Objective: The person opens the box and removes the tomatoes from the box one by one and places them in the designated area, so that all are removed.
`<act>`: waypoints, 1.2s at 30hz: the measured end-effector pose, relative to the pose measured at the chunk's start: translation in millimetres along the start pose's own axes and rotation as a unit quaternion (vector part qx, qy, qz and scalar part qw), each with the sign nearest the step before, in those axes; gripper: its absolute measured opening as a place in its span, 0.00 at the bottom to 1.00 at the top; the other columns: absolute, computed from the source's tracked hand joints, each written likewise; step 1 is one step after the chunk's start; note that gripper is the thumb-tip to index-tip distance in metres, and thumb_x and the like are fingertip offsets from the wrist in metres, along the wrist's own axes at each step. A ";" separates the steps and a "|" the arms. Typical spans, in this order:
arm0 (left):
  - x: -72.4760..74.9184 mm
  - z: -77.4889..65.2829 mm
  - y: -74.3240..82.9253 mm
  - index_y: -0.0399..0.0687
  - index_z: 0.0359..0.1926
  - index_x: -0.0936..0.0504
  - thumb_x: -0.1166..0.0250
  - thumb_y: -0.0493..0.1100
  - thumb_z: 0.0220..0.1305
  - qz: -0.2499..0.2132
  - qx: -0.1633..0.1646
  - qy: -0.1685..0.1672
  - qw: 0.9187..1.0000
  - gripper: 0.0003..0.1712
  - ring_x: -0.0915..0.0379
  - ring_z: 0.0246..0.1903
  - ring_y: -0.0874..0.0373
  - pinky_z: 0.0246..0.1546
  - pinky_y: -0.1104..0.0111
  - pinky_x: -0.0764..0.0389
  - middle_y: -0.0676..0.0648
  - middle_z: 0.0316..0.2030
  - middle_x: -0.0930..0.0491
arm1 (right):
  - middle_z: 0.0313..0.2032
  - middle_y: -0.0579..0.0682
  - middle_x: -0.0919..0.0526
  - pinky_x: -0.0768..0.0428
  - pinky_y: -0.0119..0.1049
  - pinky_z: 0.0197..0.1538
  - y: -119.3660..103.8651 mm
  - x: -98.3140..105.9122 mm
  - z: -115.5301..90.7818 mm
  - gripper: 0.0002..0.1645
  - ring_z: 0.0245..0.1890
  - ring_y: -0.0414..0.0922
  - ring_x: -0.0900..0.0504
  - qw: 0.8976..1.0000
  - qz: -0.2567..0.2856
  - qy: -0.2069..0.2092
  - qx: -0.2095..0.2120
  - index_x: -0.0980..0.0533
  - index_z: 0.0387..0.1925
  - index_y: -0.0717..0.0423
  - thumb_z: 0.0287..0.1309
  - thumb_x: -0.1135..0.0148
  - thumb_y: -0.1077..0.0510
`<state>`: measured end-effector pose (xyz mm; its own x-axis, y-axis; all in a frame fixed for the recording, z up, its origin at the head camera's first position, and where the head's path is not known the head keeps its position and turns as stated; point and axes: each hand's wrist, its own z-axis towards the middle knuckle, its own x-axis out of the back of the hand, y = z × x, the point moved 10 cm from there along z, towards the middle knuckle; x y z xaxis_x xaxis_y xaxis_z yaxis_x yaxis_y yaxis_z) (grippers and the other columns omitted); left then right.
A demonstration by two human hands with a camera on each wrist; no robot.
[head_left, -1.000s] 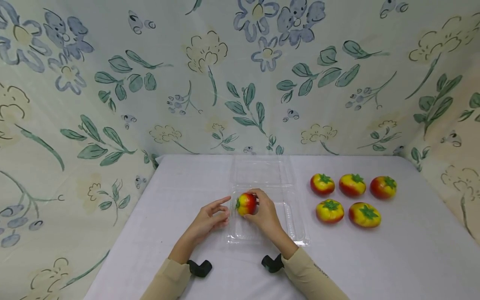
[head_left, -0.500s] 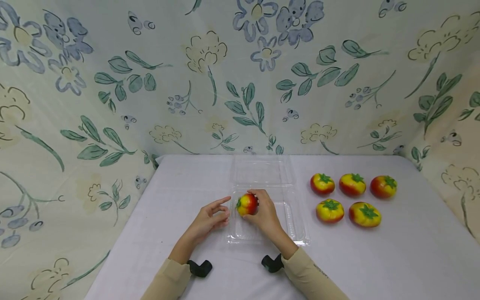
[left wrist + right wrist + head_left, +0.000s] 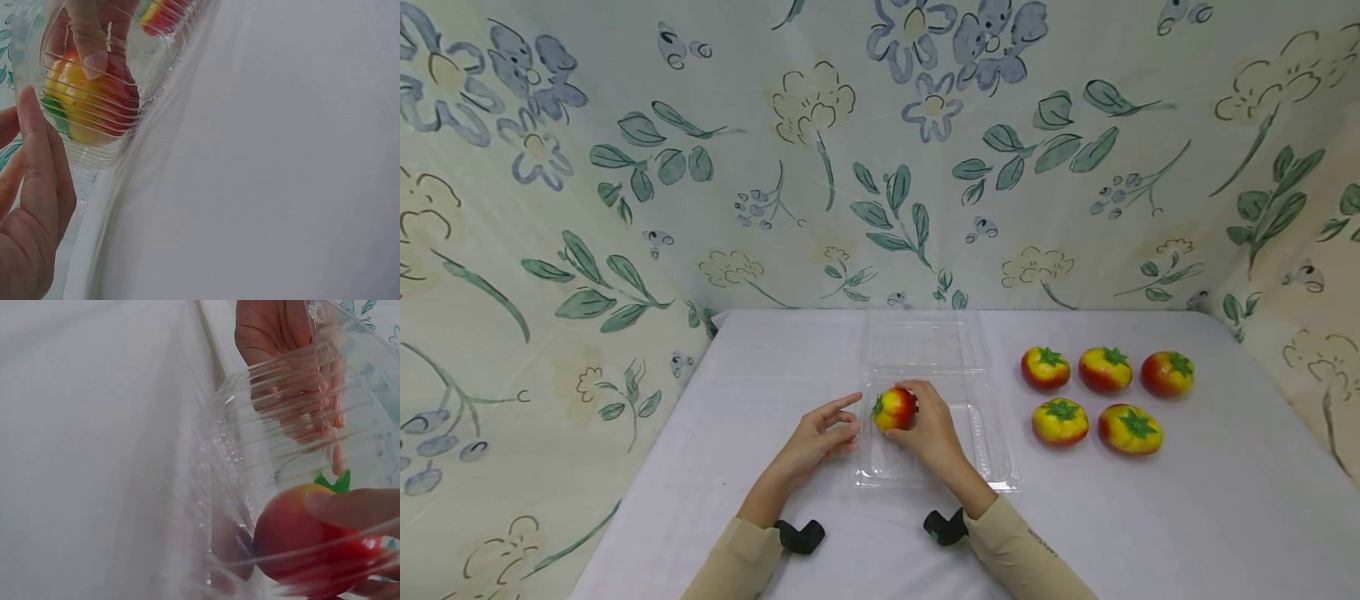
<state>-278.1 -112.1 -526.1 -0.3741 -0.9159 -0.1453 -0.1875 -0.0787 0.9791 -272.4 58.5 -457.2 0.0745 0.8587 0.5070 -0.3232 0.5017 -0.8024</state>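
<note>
In the head view my right hand (image 3: 931,429) pinches a red-and-yellow toy persimmon (image 3: 893,410) between thumb and fingers. The fruit lies on its side in the left part of a clear plastic clamshell box (image 3: 1000,486), its green leafy top facing left. Seen from the right wrist, the thumb (image 3: 353,509) presses on the persimmon's (image 3: 294,540) side. My left hand (image 3: 816,437) is at the box's left wall, index finger extended and the others loosely bent. The left wrist view shows the persimmon (image 3: 87,103) through the ribbed wall, with the left hand (image 3: 37,187) beside it.
The box's clear lid (image 3: 917,343) lies folded back, away from me. Right of the box, several more toy persimmons (image 3: 1060,422) sit in two rows on the white tablecloth (image 3: 760,358). A floral cloth (image 3: 880,167) hangs behind and at the sides.
</note>
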 end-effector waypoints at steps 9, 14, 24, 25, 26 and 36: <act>-0.6 0.1 1.6 0.42 0.73 0.35 0.36 0.35 0.69 -0.001 -0.001 -0.001 1.000 0.34 0.22 0.31 0.61 0.40 0.72 0.16 0.45 0.42 0.26 | 0.48 0.56 0.20 0.18 0.46 0.47 1.2 0.9 1.8 0.39 0.45 0.53 0.22 1.000 0.006 -0.001 -0.012 0.26 0.53 0.63 0.35 0.17 0.71; -2.0 -0.2 3.4 0.42 0.74 0.36 0.36 0.35 0.69 -0.002 -0.002 -0.005 1.000 0.34 0.22 0.32 0.61 0.40 0.73 0.16 0.45 0.42 0.26 | 0.48 0.56 0.20 0.17 0.45 0.46 1.9 1.6 2.8 0.39 0.45 0.53 0.22 1.000 0.013 -0.002 -0.021 0.25 0.53 0.62 0.35 0.17 0.70; -2.1 0.7 3.9 0.42 0.73 0.36 0.36 0.36 0.69 -0.003 0.001 -0.008 1.000 0.34 0.22 0.32 0.62 0.39 0.73 0.17 0.45 0.44 0.26 | 0.48 0.56 0.19 0.16 0.47 0.49 6.6 4.2 5.4 0.39 0.46 0.54 0.21 0.998 0.044 0.002 -0.038 0.25 0.53 0.62 0.36 0.16 0.67; -2.2 0.7 4.1 0.42 0.73 0.35 0.36 0.36 0.69 -0.004 0.002 -0.008 1.000 0.34 0.22 0.32 0.62 0.39 0.73 0.17 0.45 0.44 0.26 | 0.49 0.56 0.19 0.16 0.47 0.50 7.5 4.4 5.6 0.39 0.47 0.54 0.21 0.998 0.049 0.001 -0.041 0.25 0.53 0.61 0.36 0.16 0.67; -2.1 0.7 4.2 0.43 0.73 0.35 0.36 0.36 0.69 -0.003 0.003 -0.007 1.000 0.34 0.22 0.32 0.62 0.39 0.73 0.17 0.45 0.44 0.26 | 0.49 0.56 0.19 0.16 0.47 0.50 7.8 4.8 5.8 0.39 0.47 0.54 0.20 0.998 0.054 0.002 -0.045 0.25 0.54 0.61 0.37 0.16 0.67; -2.2 -0.8 5.2 0.43 0.73 0.34 0.36 0.35 0.69 -0.005 0.005 -0.003 1.000 0.34 0.22 0.32 0.60 0.40 0.73 0.16 0.45 0.43 0.26 | 0.53 0.57 0.19 0.19 0.50 0.54 0.3 11.1 6.0 0.38 0.50 0.57 0.21 0.996 0.078 0.010 -0.046 0.25 0.55 0.62 0.40 0.18 0.65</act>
<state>-277.5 -110.8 -520.6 -0.3776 -0.9128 -0.1555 -0.2007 -0.0833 0.9761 -277.3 67.6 -450.0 0.0485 0.9285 0.3682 -0.2443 0.3684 -0.8970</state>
